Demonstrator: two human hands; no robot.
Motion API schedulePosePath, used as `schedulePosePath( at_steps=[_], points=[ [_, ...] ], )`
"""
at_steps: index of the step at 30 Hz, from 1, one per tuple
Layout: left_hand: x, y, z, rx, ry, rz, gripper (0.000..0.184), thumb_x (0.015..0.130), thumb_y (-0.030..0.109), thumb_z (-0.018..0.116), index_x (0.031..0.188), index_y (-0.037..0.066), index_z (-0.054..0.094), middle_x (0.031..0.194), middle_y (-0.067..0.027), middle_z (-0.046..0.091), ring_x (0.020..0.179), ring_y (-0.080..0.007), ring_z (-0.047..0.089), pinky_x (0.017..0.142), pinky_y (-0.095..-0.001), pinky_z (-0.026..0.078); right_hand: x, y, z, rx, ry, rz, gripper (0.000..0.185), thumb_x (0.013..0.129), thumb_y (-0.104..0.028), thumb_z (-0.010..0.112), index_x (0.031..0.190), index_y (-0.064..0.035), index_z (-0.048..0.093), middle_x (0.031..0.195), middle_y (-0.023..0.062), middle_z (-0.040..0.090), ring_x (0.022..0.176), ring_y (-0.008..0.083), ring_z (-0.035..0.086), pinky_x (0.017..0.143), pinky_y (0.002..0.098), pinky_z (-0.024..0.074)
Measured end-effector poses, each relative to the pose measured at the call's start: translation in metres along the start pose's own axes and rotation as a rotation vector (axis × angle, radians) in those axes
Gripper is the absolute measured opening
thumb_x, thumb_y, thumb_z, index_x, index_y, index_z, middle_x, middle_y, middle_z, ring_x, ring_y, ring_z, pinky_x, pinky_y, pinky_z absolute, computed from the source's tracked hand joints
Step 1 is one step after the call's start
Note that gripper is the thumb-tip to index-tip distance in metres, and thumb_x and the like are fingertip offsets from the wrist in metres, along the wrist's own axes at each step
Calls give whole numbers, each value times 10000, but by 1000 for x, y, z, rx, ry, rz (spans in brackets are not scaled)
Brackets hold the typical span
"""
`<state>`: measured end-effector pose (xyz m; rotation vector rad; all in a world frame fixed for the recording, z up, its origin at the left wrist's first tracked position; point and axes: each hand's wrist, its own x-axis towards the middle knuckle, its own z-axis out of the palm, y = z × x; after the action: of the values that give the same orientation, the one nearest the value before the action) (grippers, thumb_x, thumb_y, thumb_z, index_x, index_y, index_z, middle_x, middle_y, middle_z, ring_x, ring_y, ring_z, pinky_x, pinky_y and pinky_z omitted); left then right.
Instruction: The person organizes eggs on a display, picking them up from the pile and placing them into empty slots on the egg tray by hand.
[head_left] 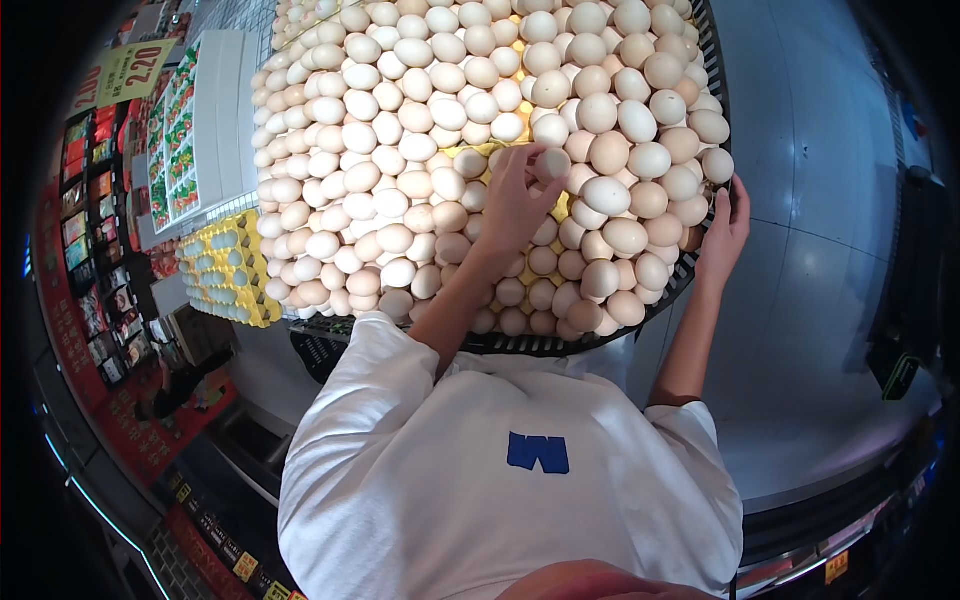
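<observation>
A large pile of white and light-brown eggs (390, 205) fills a black basket (712, 50). Over the middle of the pile, my left hand (515, 200) grips one pale egg (551, 164) between thumb and fingers. Yellow egg trays (525, 65) show through gaps between the eggs. At the basket's right rim is my right hand (727, 230), thumb and fingers apart, just below an egg (717, 166) at the edge. I see nothing held in it; whether its fingertips touch the rim is unclear.
Left of the pile are stacked yellow trays of eggs (222, 268) and white cartons (205, 125) with colourful pictures. Price signs (140, 72) hang at the upper left. A person (172, 385) in dark clothing is farther off at the lower left. Grey floor (800, 290) lies to the right.
</observation>
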<state>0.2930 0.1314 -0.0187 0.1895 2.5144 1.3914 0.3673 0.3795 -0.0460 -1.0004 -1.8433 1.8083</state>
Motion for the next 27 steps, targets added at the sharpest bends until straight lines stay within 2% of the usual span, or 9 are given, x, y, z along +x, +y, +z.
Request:
schedulePosePath(
  at_steps=[4,6,10,13,15,22,25,27],
  points=[
    [-1,5,-6,28,-19,-1,402,822,166,694,1161,22,531,1068,-94,552,944,-174,575,760,-294,499,0,-1,0,2,-5,3,366,950,-156,519,1281,-1,509,1238,113,559,1102,177,535,946,310,417],
    [-1,5,-8,6,6,-41,382,851,201,665,1144,-1,526,1042,-134,537,906,-225,573,769,-328,497,0,0,0,2,-6,1,365,949,-153,518,1279,1,509,1237,112,559,1100,177,535,945,311,417],
    [7,-10,-9,-26,43,-49,371,877,227,637,1152,2,533,1018,-138,550,918,-230,578,778,-328,492,0,-1,1,-25,10,4,361,946,-145,516,1275,3,512,1232,111,561,1096,176,533,944,313,417],
    [23,-12,-8,-7,40,-54,383,886,267,617,1156,7,539,1058,-152,561,942,-229,580,796,-329,486,0,-2,1,-43,14,-4,358,946,-142,514,1274,2,512,1234,110,561,1100,178,533,948,312,415],
    [36,-7,-3,32,74,-34,434,862,276,645,1161,-23,547,1007,-113,613,753,-161,623,655,-283,516,0,-2,1,-24,9,10,357,947,-141,513,1274,1,513,1240,110,558,1106,179,531,951,312,413],
    [54,8,-3,254,19,-104,440,778,278,697,1110,8,594,918,-85,640,724,-155,625,659,-305,518,0,-4,1,-28,8,4,359,950,-145,513,1280,-4,511,1249,110,555,1123,184,526,964,313,405],
    [54,5,1,251,66,-81,399,771,257,699,1087,29,612,879,-77,641,707,-162,624,670,-314,518,-1,-4,1,-14,7,8,360,951,-146,511,1283,-6,510,1249,109,555,1125,185,526,970,311,401],
    [53,5,3,278,135,31,391,769,263,704,1071,31,615,882,-82,641,714,-172,625,678,-316,518,0,0,0,-20,4,2,360,951,-145,511,1283,-6,510,1251,108,554,1128,184,524,972,311,398]
  ],
)
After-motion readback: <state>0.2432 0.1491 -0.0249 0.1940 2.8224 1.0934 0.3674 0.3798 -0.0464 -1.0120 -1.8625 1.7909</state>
